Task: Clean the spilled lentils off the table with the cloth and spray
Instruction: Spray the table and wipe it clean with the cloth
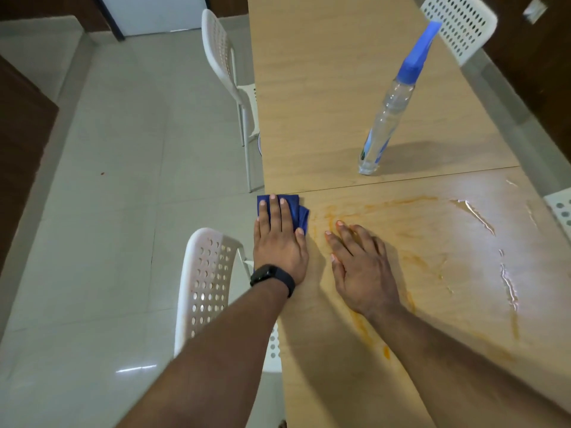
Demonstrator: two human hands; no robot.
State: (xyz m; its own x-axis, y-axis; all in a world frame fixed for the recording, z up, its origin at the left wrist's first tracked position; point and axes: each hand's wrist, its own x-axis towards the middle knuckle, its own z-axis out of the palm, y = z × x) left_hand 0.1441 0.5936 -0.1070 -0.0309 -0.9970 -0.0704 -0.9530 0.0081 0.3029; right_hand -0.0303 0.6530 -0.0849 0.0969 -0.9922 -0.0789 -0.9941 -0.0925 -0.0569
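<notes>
A folded dark blue cloth (pixel 299 211) lies at the left edge of the wooden table (pixel 324 88). My left hand (pixel 279 239) presses flat on the cloth with straight fingers. To its right my right hand (pixel 360 268) rests flat on the tabletop, fingers spread, holding nothing. Orange smears of lentil spill (pixel 401 202) streak the near part of the table, and wet streaks (pixel 472 213) glisten to the right. A clear spray bottle (pixel 387 115) with a blue nozzle stands upright further back, apart from both hands.
A white perforated chair (pixel 207 279) stands at the table's left edge beside my left arm, a second chair (pixel 225 66) further back. Two more white chairs show at the right, one far (pixel 460 23) and one near (pixel 560 208). Light tiled floor (pixel 108 180) lies to the left.
</notes>
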